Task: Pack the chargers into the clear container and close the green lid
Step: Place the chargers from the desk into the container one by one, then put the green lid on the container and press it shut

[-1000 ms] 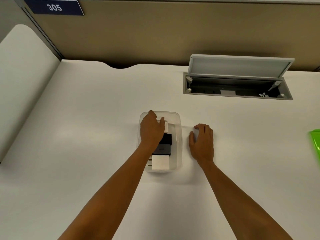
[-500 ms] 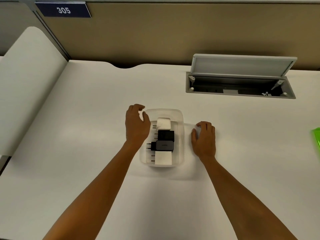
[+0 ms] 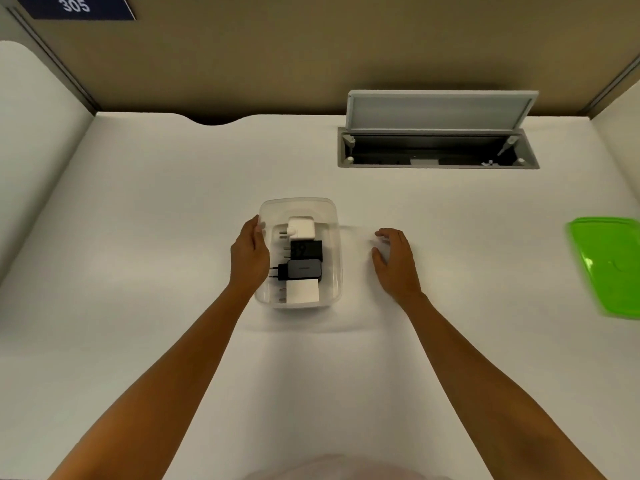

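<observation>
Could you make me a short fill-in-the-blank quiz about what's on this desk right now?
1. The clear container holds ____ chargers.
2. The green lid lies far out on the person's ____ side.
3. The left hand rests against the container's ____ wall.
4. The right hand holds ____.

Missing words: four; right; left; nothing

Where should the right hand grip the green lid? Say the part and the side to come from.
Grip the lid's near left long edge, coming in from the left, probably. It lies flat on the desk, right of the right hand, and its right part runs out of frame. That edge faces the empty hand; thumb over the rim, fingers sliding under.
</observation>
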A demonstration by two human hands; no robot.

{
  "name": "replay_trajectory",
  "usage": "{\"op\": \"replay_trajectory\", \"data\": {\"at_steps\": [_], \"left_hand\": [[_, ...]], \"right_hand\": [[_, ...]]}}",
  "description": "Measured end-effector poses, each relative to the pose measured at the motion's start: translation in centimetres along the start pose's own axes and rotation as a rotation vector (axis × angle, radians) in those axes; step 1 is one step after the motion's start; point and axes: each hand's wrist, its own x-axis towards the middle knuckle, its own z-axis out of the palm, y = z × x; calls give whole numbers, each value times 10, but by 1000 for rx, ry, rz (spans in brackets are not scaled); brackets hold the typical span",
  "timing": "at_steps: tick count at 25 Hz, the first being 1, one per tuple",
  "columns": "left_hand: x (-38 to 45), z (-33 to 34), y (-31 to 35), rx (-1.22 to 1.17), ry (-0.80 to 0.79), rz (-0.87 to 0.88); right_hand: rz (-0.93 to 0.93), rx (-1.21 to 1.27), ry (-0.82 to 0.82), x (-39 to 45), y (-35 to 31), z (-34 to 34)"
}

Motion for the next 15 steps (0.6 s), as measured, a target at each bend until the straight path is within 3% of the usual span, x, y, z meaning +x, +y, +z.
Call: {"op": "replay_trajectory", "data": {"at_steps": [9, 15], "left_hand": [[-5, 48, 17, -24, -26, 49], [-14, 57, 24, 42, 88, 105]], "right_hand": [[192, -128, 308, -18, 60, -121], [491, -536, 376, -20, 116, -199]]}}
